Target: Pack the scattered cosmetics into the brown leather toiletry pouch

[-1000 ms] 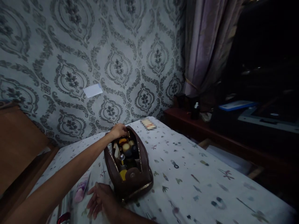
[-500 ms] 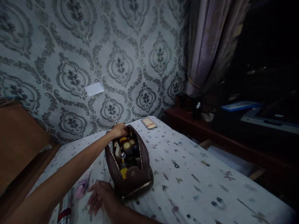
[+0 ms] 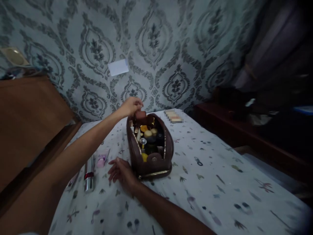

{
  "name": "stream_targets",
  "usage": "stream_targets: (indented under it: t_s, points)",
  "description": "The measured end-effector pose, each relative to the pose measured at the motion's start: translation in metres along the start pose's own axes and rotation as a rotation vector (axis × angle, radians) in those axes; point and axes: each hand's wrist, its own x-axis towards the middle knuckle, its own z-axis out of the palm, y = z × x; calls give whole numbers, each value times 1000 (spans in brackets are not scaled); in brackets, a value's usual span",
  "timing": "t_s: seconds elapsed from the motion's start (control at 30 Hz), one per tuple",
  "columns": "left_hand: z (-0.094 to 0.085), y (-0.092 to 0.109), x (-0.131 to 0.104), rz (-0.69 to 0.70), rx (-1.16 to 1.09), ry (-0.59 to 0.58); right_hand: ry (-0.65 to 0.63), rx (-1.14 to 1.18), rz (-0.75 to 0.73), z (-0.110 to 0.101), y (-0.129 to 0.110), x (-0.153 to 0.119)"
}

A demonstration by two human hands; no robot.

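Observation:
A dark brown zip bag (image 3: 151, 168) stands unzipped on the bed, filled with cosmetics such as a yellow-capped item (image 3: 144, 157) and round beige-topped pieces (image 3: 148, 133). At its far rim, my left hand (image 3: 133, 106) is closed on a small reddish-brown item (image 3: 140, 117); its exact kind does not show. My right hand (image 3: 123, 173) rests at the bag's near left side, fingers apart and holding nothing. Left of it lie a pink tube (image 3: 102, 157) and a silver cylinder with a red band (image 3: 89, 178).
A patterned white sheet (image 3: 207, 182) covers the bed. Beyond the bag sits a blurred beige packet (image 3: 174, 116). A brown wooden board (image 3: 31, 124) borders the left, and a dark reddish ledge (image 3: 220, 127) runs along the right. The wallpapered wall (image 3: 154, 36) closes off the back.
My left hand has risen from inside the bag to its far rim, with the reddish-brown item now showing below the fingers. My right hand stays beside the bag. The camera view has shifted.

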Motion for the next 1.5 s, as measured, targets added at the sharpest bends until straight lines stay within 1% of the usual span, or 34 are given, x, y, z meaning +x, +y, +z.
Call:
stream_targets:
  t_s: [0.1,0.17,0.23,0.27,0.33,0.43,0.57,0.7,0.8,0.93,1.03,1.13,1.27,1.4,1.5]
  points:
    - [-24,-10,-22,11,-45,154,17,-6,20,0,-1,-1]
    - [-37,-22,-39,-10,-68,242,29,-12,25,0,-1,0]
    - [-45,-39,-57,-55,-68,285,26,-32,16,0,0,1]
    - [-48,-49,-66,-88,-55,283,21,-46,9,-1,0,1]
    - [-50,-70,-85,-168,-5,250,10,-79,-1,-1,0,0]
    - [-48,-100,-116,-312,106,160,12,-153,-16,0,1,-3]
    - [-48,-134,-162,-497,338,35,-5,-261,-21,2,2,-9]
    - [-50,-156,-207,-639,590,-17,-11,-308,-24,5,1,-12]
    - [-45,-162,-229,-702,691,-73,-25,-330,-25,7,1,-14]
    - [-36,-161,-240,-715,740,-148,-31,-355,-13,7,6,-13]
    - [-29,-167,-243,-667,747,-157,-14,-362,-11,6,13,-12]
    - [-23,-182,-244,-656,714,-148,-8,-375,-6,5,15,-11]
    - [-16,-198,-243,-596,610,-95,17,-445,10,10,11,-16]
    - [-13,-200,-242,-597,556,-58,38,-561,40,17,2,-22]
    - [-14,-198,-241,-607,487,-35,29,-624,136,22,-4,-21]
